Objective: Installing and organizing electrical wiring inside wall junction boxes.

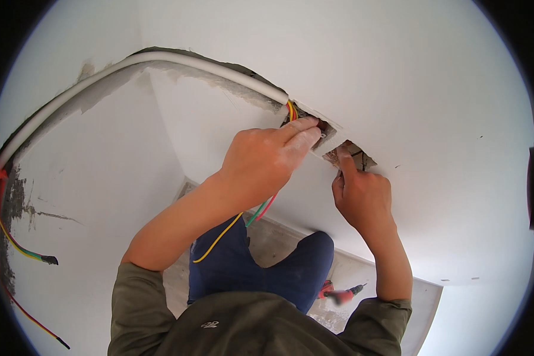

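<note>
Pinching at wall box, left hand grip closed, held item hidden, right hand forefinger out, grip empty.

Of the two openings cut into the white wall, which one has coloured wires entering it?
The left opening, under the left hand: red and yellow wires leave the white conduit there.

The white wall in front of you carries a grey-white conduit, set in a rough plaster groove that runs from 9 o'clock up and across to just past 12. There it ends at a broken-out wall box opening, near the middle of your view. Down at 6 o'clock is the pale floor. A red power tool lies directly on it, at about 5 o'clock and just beside your knee.
</note>
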A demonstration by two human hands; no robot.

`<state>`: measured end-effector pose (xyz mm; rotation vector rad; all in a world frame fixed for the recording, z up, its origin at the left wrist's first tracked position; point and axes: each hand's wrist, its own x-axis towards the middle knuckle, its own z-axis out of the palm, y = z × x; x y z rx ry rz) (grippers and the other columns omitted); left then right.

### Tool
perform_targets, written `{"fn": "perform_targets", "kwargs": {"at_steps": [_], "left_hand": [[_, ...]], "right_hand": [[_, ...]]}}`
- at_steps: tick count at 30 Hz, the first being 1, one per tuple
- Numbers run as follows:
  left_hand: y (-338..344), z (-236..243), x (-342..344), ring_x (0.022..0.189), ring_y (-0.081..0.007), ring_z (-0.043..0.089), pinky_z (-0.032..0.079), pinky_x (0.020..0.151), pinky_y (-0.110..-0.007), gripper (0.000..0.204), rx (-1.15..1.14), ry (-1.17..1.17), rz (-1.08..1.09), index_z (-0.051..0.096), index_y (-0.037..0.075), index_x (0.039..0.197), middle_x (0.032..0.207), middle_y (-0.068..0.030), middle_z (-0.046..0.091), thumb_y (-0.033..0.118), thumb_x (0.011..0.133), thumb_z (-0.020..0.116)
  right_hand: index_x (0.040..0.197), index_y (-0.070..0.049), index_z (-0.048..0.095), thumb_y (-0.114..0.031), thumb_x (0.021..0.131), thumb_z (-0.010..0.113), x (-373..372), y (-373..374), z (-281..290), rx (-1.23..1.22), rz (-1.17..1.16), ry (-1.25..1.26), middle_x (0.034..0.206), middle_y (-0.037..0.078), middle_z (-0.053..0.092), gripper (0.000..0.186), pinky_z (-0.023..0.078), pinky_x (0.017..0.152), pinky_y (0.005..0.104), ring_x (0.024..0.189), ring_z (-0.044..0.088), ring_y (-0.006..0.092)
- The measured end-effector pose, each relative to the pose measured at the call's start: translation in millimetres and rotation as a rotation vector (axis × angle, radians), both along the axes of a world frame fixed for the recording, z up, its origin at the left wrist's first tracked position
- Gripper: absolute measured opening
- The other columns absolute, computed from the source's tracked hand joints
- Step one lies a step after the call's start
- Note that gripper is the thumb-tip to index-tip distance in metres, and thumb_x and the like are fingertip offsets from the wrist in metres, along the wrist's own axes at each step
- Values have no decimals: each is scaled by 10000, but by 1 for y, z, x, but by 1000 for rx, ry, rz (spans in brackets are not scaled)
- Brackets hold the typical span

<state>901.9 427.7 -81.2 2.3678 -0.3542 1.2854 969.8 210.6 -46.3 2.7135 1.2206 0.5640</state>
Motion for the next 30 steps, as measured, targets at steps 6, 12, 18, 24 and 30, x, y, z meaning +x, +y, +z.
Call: {"fn": "perform_targets", "kwargs": {"at_steps": [6,12,18,24,30], "left_hand": [[9,10,-4,741,-293,696,546,591,-355,206,-13,93,-137,625,20,1095,1128,-74,736,30,889,615],[3,27,-13,714,-313,679,519,568,-405,204,42,249,-43,582,23,1077,964,-108,698,-2,874,584],[3,34,-11,726,-350,668,513,615,-438,191,52,356,-67,543,40,1078,898,-133,682,7,895,589],[-4,58,-15,816,-358,683,513,664,-448,149,195,494,9,541,62,1083,998,-121,719,17,947,578],[-1,69,-3,824,-373,674,524,705,-415,64,229,579,4,564,46,1067,1083,-108,743,47,1003,565]], "right_hand": [[1382,-71,575,-109,829,649,2,-3,0,29,19,3,586,92,637,560,499,477,440,486,625,317],[1351,-86,602,-85,834,648,2,-3,-3,83,44,-37,523,63,578,519,490,472,406,450,585,281],[1413,-94,574,-94,833,655,0,-3,-6,108,14,-4,546,61,598,585,482,463,389,451,583,269],[1438,-37,548,-89,830,647,-5,-3,-13,121,-11,-24,539,61,613,619,484,435,372,440,599,241],[1389,32,559,-101,866,599,-9,10,-6,2,-94,75,618,48,690,541,535,475,360,540,696,213]]}}
